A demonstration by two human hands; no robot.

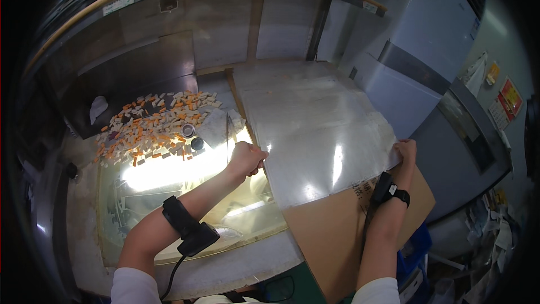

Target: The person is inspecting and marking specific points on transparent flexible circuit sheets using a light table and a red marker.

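My left hand [246, 159] and right hand [406, 152] each pinched an edge of the clear sheet [315, 135], keeping it flat over the cardboard [332, 231] on the counter [236, 270].

Looked down from head height, close over the tabletop [236, 270], facing forward and slightly right toward a steel cabinet [416, 79]. Took in both forearms rising from the lower edge, with left hand [246, 159] and right hand [406, 152] near mid-frame. Bent straight edges toward a dark round rim; only one view given.
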